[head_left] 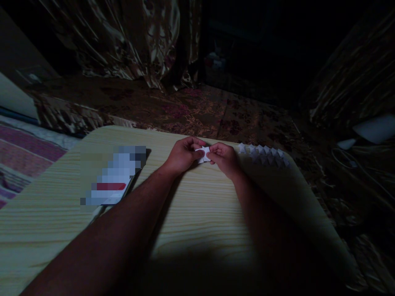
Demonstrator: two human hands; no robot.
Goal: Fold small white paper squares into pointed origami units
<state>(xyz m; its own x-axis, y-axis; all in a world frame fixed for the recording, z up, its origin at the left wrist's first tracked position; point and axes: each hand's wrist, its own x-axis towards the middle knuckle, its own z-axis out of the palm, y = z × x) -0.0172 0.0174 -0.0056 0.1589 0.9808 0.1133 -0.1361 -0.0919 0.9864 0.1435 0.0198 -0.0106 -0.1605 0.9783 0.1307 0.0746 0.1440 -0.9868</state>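
Note:
Between my two hands is a small white folded paper star, its points showing above the thumbs. My left hand pinches its left side between thumb and fingers. From the right, my right hand grips the other side in the same way, thumb on top. Both hands are close together over the far part of the table, and they hide some of the star. Just beyond my right hand, several white paper stars lie in rows along the table's far right edge.
The pale wood-grain table has rounded corners. A phone-like device with a blurred screen lies at left, a cable beside its lower end. Behind are patterned curtains and a floral-covered ledge. A white lamp-like object stands right.

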